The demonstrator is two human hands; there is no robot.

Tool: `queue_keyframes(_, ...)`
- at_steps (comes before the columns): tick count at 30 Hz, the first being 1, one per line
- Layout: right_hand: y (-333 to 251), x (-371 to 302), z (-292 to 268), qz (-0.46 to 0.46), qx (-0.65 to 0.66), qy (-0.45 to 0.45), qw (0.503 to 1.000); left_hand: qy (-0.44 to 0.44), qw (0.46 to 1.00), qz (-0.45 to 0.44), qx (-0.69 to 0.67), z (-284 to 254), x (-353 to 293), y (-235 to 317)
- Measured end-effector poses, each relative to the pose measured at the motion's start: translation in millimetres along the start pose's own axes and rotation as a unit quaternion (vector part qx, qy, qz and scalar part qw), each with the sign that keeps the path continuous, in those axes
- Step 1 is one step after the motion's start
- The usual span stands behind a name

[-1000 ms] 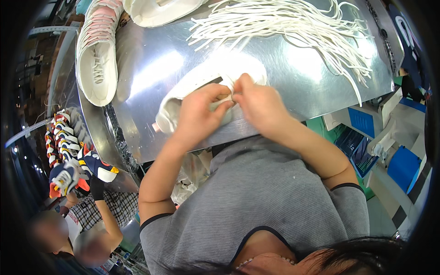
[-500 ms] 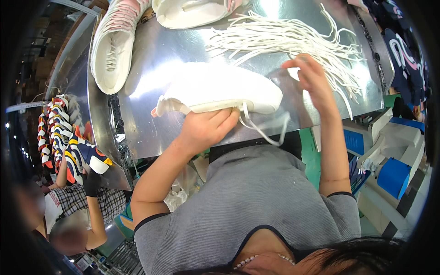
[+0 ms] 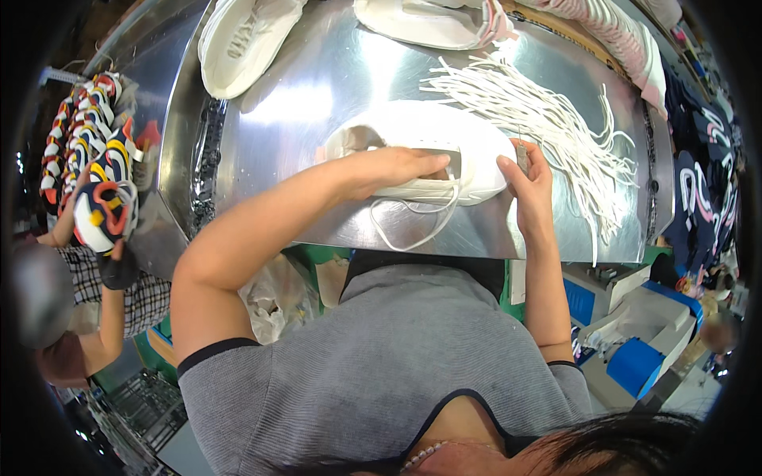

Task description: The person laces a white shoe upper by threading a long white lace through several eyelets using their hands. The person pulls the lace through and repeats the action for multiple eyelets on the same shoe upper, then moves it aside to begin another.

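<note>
A white shoe [image 3: 413, 127] lies on the metal table in front of me, toe to the right, with its opening turned toward me. My left hand [image 3: 389, 170] reaches over the collar and grips the shoe's upper beside the opening. A loose white lace [image 3: 406, 249] loops from the upper down over the near side. Beside the toe, my right hand [image 3: 530, 181] is closed on a small grey metal tool [image 3: 521, 157], pinched between thumb and fingers. The tool's exact kind is partly hidden by the fingers.
A pile of white laces [image 3: 548, 119] spreads to the right on the table [image 3: 286, 190]. White shoes [image 3: 246, 47] stand along the far side. Stacked colourful shoes [image 3: 87, 151] and a co-worker's gloved hand [image 3: 119, 268] are at the left. A blue-and-grey machine [image 3: 635, 365] stands right.
The shoe has turned so its opening shows. My left hand has moved from its near edge to the opening; my right hand has come down beside the toe. The view has shifted.
</note>
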State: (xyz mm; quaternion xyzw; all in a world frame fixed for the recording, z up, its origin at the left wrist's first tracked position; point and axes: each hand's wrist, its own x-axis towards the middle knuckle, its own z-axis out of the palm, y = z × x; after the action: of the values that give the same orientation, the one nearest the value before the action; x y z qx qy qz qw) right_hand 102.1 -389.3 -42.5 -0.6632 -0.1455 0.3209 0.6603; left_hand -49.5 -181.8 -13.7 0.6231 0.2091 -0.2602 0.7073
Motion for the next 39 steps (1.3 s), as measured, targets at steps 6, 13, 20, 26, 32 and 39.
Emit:
queue_keyframes(6, 13.4, 2.0, -2.4, 0.050, 0.041, 0.008, 0.998, 0.019, 0.996, -0.053, -0.069, 0.9, 20.6, 8.9)
queue_keyframes(13, 19.1, -1.4, -5.8, 0.118, 0.020, 0.025, 0.993, 0.249, 0.952, 0.136, 0.112, -2.5, 28.9, -13.0)
queue_keyframes(20, 23.1, -5.5, -10.1, 0.144, 0.000, -0.001, 0.990, 0.193, 0.970, 0.144, -0.013, 1.9, 22.2, -10.8)
queue_keyframes(26, 26.7, -19.0, 0.2, 0.092, 0.038, 0.019, 0.995, 0.090, 0.994, -0.050, 0.042, 10.0, 3.9, 9.5)
queue_keyframes(32, 27.9, -19.1, 1.7, 0.085, 0.071, 0.025, 0.994, 0.095, 0.994, -0.017, -0.043, 14.3, 12.0, -8.3)
queue_keyframes(39, 30.8, -21.4, -17.0, 0.126, 0.019, -0.019, 0.992, 0.248, 0.958, 0.123, 0.072, 39.1, 15.6, -24.0)
